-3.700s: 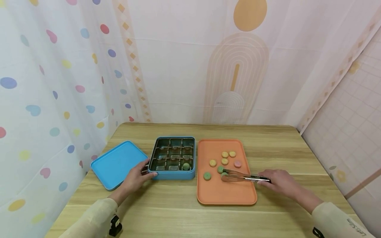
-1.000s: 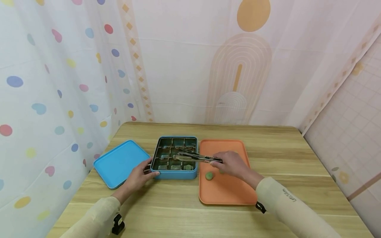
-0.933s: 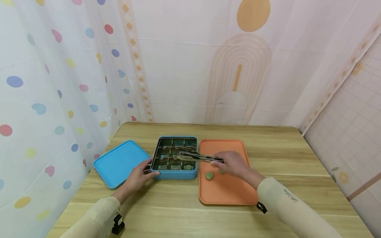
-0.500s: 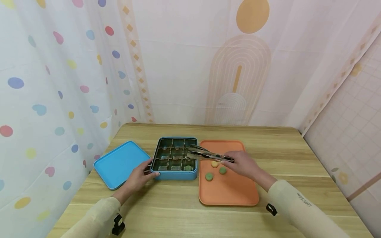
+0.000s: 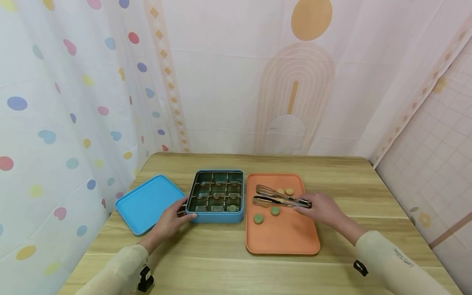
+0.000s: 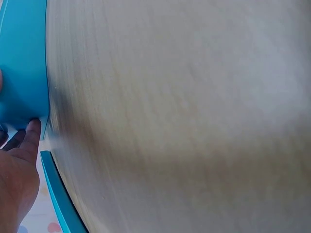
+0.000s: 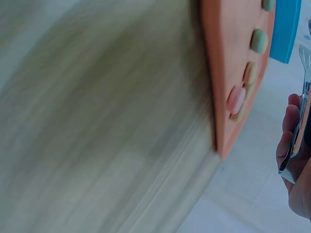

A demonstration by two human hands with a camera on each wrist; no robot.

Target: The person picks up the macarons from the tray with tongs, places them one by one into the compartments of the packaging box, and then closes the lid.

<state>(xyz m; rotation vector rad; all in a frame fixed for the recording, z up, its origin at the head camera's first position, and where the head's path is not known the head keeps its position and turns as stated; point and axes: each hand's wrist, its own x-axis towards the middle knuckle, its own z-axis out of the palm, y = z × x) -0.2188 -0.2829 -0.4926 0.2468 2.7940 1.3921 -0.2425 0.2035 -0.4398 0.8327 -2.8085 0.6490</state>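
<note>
Tongs point(image 5: 285, 202) clasped in right fingers point(image 7: 291, 117); left fingers point(image 6: 33, 132) around corner of blue box point(image 5: 217, 218); sleeve lettering point(image 5: 404, 257) blurred

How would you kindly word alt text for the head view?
A right hand holds metal tongs over an orange tray of green and yellow macarons; the left hand grips the near left corner of a divided blue box with a green macaron in its near right compartment. A blue lid lies left of it on the wooden table.
</note>
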